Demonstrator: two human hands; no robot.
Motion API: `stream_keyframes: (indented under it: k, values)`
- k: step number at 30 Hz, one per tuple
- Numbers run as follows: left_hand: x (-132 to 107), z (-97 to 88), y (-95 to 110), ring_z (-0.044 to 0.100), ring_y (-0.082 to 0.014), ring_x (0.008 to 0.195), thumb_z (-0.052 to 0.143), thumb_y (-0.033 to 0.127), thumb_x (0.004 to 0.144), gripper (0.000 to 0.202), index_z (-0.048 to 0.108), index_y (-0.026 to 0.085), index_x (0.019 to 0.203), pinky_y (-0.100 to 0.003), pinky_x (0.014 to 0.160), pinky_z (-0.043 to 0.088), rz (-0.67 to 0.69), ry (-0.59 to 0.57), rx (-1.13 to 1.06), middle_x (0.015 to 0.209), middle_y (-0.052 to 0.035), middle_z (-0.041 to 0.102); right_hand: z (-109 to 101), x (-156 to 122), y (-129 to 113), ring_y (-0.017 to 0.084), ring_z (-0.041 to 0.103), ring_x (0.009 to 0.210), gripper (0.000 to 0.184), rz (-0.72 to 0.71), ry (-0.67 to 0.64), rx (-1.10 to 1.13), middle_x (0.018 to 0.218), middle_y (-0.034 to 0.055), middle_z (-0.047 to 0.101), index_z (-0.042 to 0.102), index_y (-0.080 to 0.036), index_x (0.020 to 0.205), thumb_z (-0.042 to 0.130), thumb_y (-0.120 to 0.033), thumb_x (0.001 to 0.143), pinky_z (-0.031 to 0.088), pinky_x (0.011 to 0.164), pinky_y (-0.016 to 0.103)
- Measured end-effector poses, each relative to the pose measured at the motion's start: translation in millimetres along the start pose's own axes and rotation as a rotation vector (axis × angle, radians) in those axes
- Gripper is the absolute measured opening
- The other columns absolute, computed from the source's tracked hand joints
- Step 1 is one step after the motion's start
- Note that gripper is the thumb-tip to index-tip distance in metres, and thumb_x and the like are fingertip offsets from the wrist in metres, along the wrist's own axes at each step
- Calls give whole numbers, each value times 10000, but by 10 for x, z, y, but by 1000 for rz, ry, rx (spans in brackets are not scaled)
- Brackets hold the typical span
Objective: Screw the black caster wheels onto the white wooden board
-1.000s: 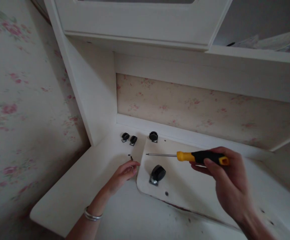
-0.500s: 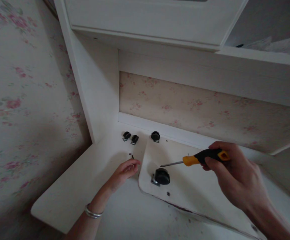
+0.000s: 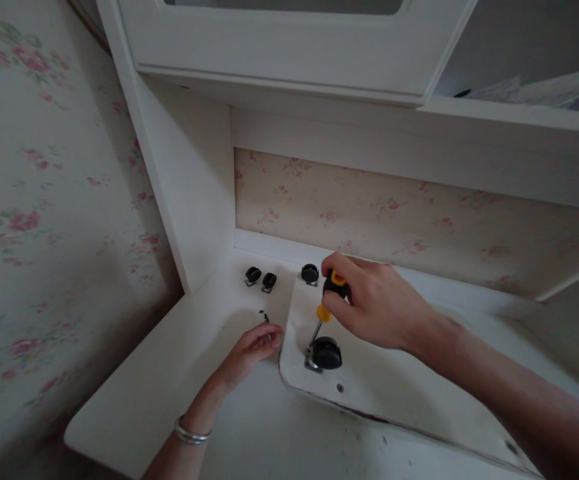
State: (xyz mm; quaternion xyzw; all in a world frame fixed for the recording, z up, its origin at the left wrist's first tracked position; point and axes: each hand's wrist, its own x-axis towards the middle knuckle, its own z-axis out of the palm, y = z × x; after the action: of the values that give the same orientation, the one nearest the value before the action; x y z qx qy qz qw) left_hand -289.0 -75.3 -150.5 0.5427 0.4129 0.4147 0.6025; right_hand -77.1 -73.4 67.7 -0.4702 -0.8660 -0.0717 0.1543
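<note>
While right fingers (image 3: 345,266) wrap a screwdriver (image 3: 324,313), left fingers (image 3: 268,329) curl loosely; whether around anything, I cannot tell.

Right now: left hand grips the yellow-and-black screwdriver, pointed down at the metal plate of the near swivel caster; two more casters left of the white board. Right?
Wrong hand. Head view shows the right hand gripping the yellow-and-black screwdriver, pointed down at the metal plate of the near swivel caster; two more casters left of the white board.
</note>
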Motion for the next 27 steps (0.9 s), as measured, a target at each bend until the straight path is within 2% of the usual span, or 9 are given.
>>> stream_keyframes:
  k: [6, 22, 27]
  values:
    - [2, -4, 14, 488, -170, 865, 686, 459, 803, 370, 683, 202, 1069, -267, 749, 370, -6, -8, -3, 914, -28, 572, -16, 77, -120, 170, 537, 662, 186, -36, -31, 1, 861, 23, 653, 533, -212, 973, 468, -259, 805, 322, 613, 302]
    - [-8, -3, 11, 506, -191, 893, 688, 442, 806, 358, 681, 196, 1066, -284, 768, 386, -9, -40, -20, 935, -43, 594, -28, 75, -163, 179, 580, 690, 194, -50, -59, -59, 880, 27, 674, 545, -208, 988, 466, -264, 819, 287, 580, 309]
    - [-8, 8, 1, 527, -191, 890, 695, 440, 802, 365, 679, 185, 1063, -290, 779, 400, -10, -65, -58, 923, -45, 605, -45, 101, -166, 195, 597, 628, 170, -21, -69, -207, 837, 34, 691, 546, -222, 951, 455, -336, 863, 232, 523, 310]
